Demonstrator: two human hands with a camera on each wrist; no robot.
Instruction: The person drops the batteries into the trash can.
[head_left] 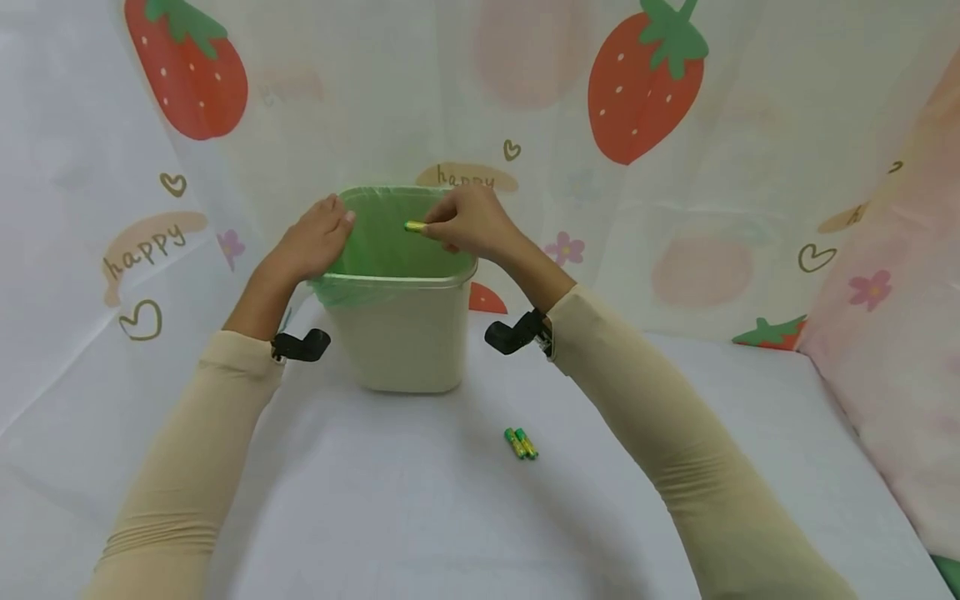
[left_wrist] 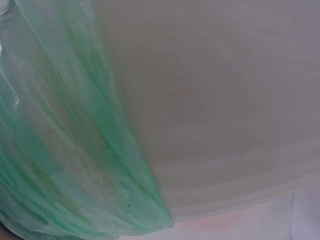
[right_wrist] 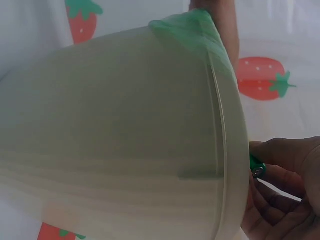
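Note:
A pale trash bin [head_left: 401, 337] stands upright, lined with a green plastic bag [head_left: 375, 237] folded over its rim. My left hand [head_left: 315, 237] rests on the bin's left rim, its fingers over the edge. In the left wrist view only the bag [left_wrist: 95, 130] and bin wall [left_wrist: 215, 110] show. Over the bin's opening, my right hand [head_left: 472, 223] pinches a small green and yellow battery [head_left: 414, 227] between thumb and fingers. The right wrist view shows the battery's end [right_wrist: 257, 169] beside the rim. Two similar batteries [head_left: 521, 443] lie side by side on the table.
The table's white cover [head_left: 375, 500] spreads in front of the bin. Behind it hangs a cloth [head_left: 547, 108] printed with strawberries, and a pinkish cloth side [head_left: 892, 333] rises at the right. Both wrists carry black camera mounts.

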